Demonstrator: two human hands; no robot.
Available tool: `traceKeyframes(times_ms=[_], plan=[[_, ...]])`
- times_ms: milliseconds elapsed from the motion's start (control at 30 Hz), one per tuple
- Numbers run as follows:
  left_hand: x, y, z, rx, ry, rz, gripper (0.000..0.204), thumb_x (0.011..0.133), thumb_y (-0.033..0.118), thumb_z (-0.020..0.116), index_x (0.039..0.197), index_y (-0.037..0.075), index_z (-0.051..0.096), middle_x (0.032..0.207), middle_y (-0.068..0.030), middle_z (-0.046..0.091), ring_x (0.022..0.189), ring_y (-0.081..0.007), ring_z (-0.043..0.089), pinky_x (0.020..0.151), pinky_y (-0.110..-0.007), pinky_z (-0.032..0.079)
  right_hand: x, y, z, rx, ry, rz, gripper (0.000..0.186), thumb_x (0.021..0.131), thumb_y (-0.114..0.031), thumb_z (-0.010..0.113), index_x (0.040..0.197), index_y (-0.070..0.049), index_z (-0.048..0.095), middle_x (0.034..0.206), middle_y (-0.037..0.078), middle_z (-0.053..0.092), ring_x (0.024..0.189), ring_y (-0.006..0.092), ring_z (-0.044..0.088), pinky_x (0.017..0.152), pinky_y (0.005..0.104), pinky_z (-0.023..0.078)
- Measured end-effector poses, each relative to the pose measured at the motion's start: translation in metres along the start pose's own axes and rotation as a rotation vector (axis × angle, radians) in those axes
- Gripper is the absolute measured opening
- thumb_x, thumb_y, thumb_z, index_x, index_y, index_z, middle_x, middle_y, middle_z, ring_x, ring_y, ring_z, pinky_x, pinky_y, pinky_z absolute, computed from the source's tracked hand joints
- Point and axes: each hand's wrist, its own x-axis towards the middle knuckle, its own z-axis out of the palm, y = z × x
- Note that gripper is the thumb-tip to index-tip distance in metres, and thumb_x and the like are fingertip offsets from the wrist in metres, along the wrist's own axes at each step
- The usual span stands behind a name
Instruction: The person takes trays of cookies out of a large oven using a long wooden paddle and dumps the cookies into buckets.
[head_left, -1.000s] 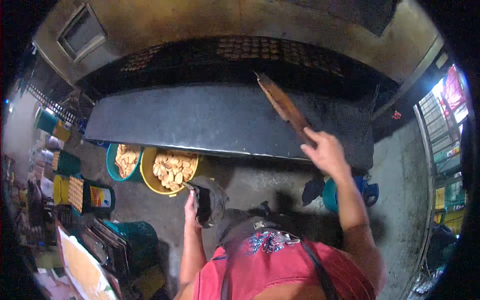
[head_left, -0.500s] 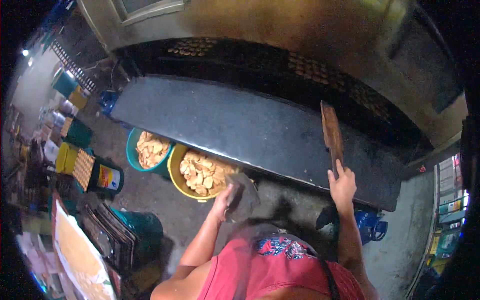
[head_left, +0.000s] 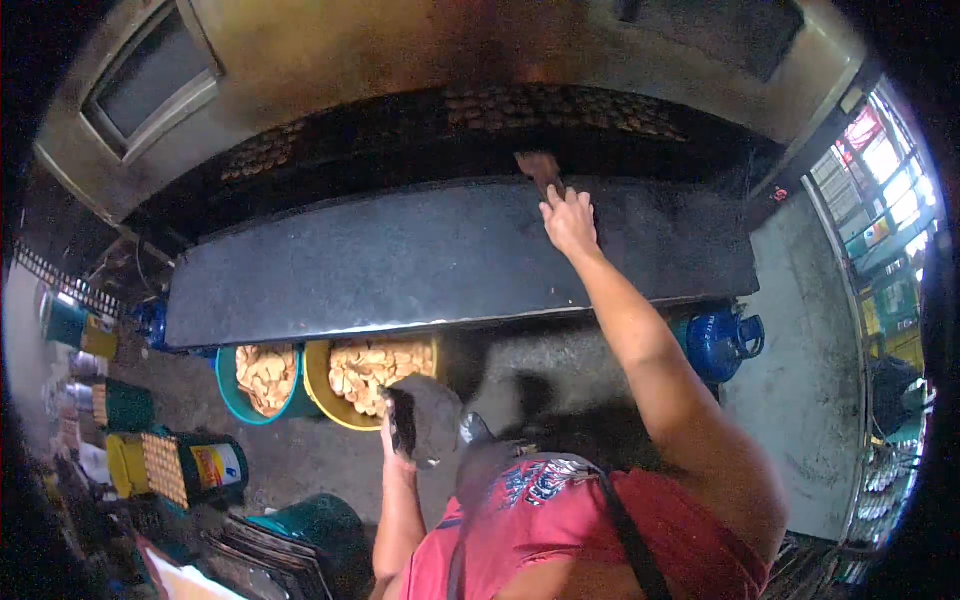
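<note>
My right hand (head_left: 568,222) reaches out over a long dark griddle top (head_left: 400,270) and grips the handle of a wooden paddle (head_left: 540,170). The paddle's blade points into the dark oven opening, where rows of round baked pieces (head_left: 560,108) lie. My left hand (head_left: 397,432) hangs low by my waist and holds a dark flat scraper (head_left: 425,412). Just beyond it stand a yellow tub (head_left: 318,385) and a teal tub (head_left: 228,385), both full of pale baked pieces.
A blue gas cylinder (head_left: 722,342) stands under the griddle's right end. Green and yellow tins (head_left: 190,465) and stacked trays (head_left: 270,550) crowd the floor at lower left. Concrete floor (head_left: 800,400) lies at right.
My right hand has stretched forward and pushed the paddle from the griddle's right side toward the oven opening. The left hand stays low with the scraper. The view has swung.
</note>
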Motion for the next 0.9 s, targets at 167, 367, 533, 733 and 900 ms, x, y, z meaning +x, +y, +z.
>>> traceKeyframes(times_ms=[167,367,533,733,900], plan=[[-0.026,-0.001,0.146,0.197,0.253,-0.113,0.055,0.092,0.048,0.05,0.127,0.006,0.051,0.12,-0.0084,0.057,0.113,-0.0229,0.053,0.096,-0.038,0.043,-0.066,0.022,-0.029,0.053,-0.011,-0.043,0.045,0.091,-0.032,0.05,0.129,-0.008,0.05,0.119,0.022,0.052,0.104,0.0374,0.047,0.088,0.0468,0.043],[-0.037,-0.063,0.228,0.117,0.122,-0.136,0.051,0.093,0.049,0.047,0.126,0.01,0.051,0.116,-0.0093,0.059,0.108,-0.0239,0.055,0.092,-0.044,0.045,-0.202,0.065,-0.073,0.061,-0.019,-0.157,0.046,0.087,-0.029,0.058,0.129,-0.01,0.051,0.126,0.02,0.048,0.106,0.036,0.046,0.089,0.0455,0.04],[-0.011,-0.134,0.224,0.032,0.092,0.178,0.036,0.09,0.046,0.055,0.091,0.011,0.059,0.079,-0.0049,0.059,0.066,-0.0199,0.054,0.062,-0.035,0.046,-0.336,0.121,-0.127,0.209,-0.091,-0.299,0.062,0.076,-0.024,0.069,0.133,-0.008,0.046,0.129,0.022,0.045,0.108,0.0385,0.045,0.095,0.0459,0.039],[-0.064,-0.166,0.227,0.089,0.269,0.323,0.027,0.092,0.024,0.058,0.106,0.001,0.055,0.095,-0.0089,0.063,0.08,-0.021,0.061,0.068,-0.035,0.05,-0.379,0.168,-0.169,0.636,-0.535,0.195,0.07,0.063,-0.024,0.078,0.126,-0.006,0.051,0.113,0.02,0.061,0.104,0.0344,0.059,0.088,0.0403,0.048],[-0.058,-0.102,0.209,-0.016,0.277,0.337,0.027,0.091,0.022,0.056,0.109,0.001,0.054,0.096,-0.0118,0.063,0.083,-0.0252,0.063,0.073,-0.04,0.053,-0.331,0.158,-0.174,0.57,-0.47,0.077,0.071,0.059,-0.022,0.078,0.123,-0.004,0.052,0.108,0.02,0.064,0.098,0.0344,0.063,0.085,0.04,0.05]])
